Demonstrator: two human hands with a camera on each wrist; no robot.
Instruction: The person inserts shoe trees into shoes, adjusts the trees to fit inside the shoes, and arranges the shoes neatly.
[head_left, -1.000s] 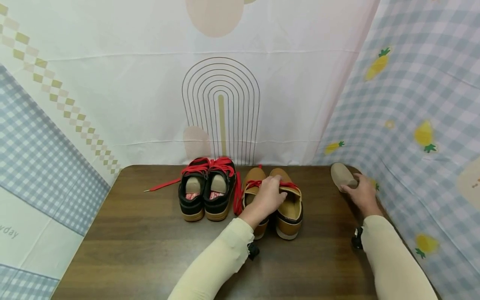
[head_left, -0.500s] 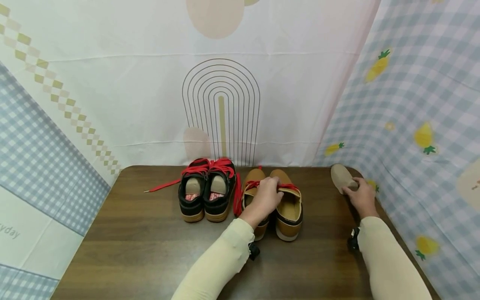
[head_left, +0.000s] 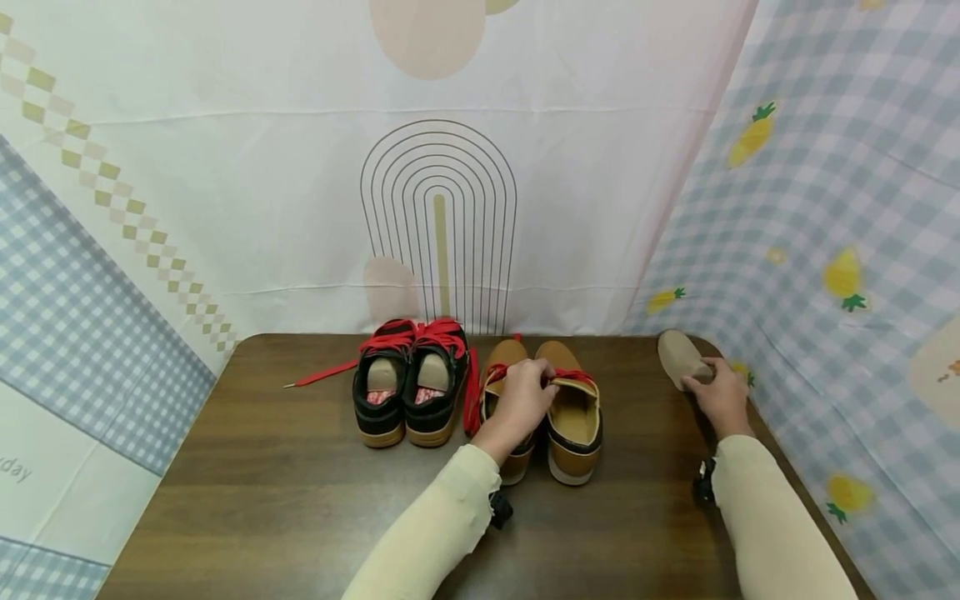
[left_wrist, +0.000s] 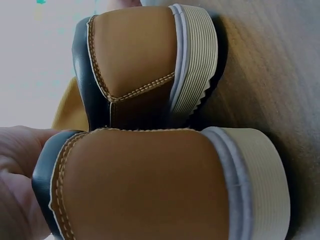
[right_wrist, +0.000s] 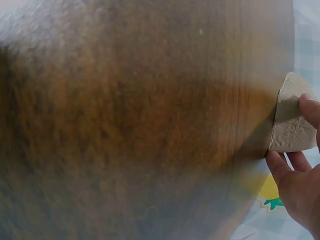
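Note:
Two tan shoes with red laces stand side by side in the head view. My left hand [head_left: 517, 408] reaches across the left tan shoe [head_left: 516, 468], and its bent thumb and fingers pinch the right tan shoe [head_left: 573, 460] near its tongue; the exact contact is hidden. Both tan heels fill the left wrist view. Over the far right corner of the table, my right hand [head_left: 722, 402] pinches the near end of a beige moulded shoe insert [head_left: 677, 357]. The right wrist view shows thumb and fingers on the insert [right_wrist: 289, 132].
Left of the tan pair stand a left black shoe [head_left: 378, 427] and a right black shoe [head_left: 430, 425], each with a beige insert inside. One red lace [head_left: 322, 374] trails over the brown table [head_left: 285, 483]. Patterned cloth [head_left: 585, 208] hangs along the back and sides.
My left fingers have shifted slightly left at the right tan shoe's opening. The right hand stays on the insert, its forearm a little further left. The head view has shifted slightly.

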